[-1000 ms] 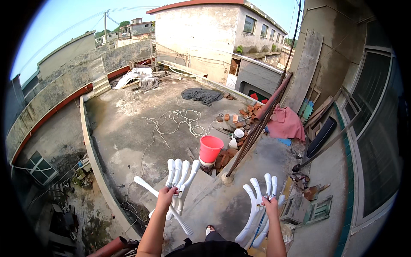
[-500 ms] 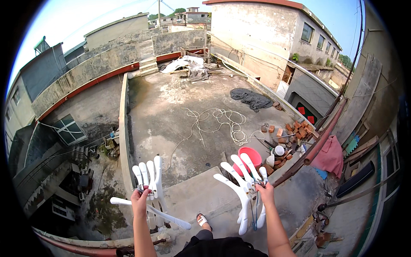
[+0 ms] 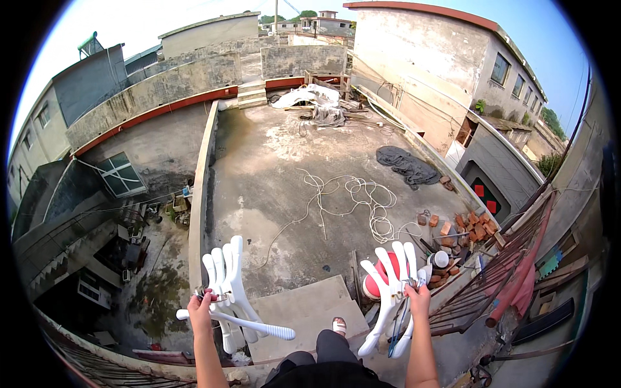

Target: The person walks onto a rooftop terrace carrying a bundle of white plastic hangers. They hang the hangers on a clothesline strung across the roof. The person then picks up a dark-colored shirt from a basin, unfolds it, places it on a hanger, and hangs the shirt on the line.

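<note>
Held at lower left of the frame, in the left hand (image 3: pixel 200 302), grip closed round metal hooks: a fanned bundle of white plastic clothes hangers (image 3: pixel 235 284), one tilted crosswise over the others. Held at lower right, in the right hand (image 3: pixel 419 299), grip likewise closed near the hooks: a second bundle of curved white plastic hangers (image 3: pixel 390 301). Likely to slip first, by judgement: that crosswise hanger, should finger pressure ease; possibly also snagging between hooks, or dropping onto the pale concrete step (image 3: pixel 297 313) below. Partly hidden behind the right-hand bundle: a round red plastic bucket (image 3: pixel 373 287), contents not visible. Farther right, among broken bricks (image 3: pixel 480 227): a small white bucket (image 3: pixel 441 259), contents too small to tell.
</note>
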Demonstrator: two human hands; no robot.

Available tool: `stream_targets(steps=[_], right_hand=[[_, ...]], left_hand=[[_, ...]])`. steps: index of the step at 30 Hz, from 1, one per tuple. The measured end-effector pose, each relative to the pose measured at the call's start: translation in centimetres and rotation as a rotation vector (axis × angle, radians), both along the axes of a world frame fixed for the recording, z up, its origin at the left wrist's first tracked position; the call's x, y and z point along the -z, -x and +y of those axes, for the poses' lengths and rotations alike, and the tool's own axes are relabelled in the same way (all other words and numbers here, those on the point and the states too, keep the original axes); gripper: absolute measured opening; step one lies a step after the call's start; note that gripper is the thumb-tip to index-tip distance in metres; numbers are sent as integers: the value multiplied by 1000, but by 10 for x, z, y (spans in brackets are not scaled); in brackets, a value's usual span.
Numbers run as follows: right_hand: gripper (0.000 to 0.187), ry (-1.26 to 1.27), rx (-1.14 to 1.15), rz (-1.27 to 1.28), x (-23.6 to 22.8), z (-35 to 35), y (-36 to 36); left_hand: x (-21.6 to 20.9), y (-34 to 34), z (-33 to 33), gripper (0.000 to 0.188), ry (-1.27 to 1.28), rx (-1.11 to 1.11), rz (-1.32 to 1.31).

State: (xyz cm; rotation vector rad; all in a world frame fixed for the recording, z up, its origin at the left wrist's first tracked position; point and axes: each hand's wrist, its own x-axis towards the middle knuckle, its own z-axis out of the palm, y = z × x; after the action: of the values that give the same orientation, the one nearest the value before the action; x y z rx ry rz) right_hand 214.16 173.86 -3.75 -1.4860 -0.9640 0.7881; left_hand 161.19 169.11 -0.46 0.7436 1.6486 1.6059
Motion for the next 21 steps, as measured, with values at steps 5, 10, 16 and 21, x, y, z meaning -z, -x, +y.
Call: stream_targets(steps=[5,10,16,21], right_hand=[[8,45,-43,-16,48,93,-10],[7,61,-187,-21,115,187,-20],[9,19,-231,-19,163,269,-34],[10,2,-181,8,172,327,-52]], left_hand=[[32,-2,37,11,-78,-101,8],[106,1,92,9,-76,-227,118],[163,-1,170,11,5,-282,182],[175,-1,248,12,-36,-213,127]])
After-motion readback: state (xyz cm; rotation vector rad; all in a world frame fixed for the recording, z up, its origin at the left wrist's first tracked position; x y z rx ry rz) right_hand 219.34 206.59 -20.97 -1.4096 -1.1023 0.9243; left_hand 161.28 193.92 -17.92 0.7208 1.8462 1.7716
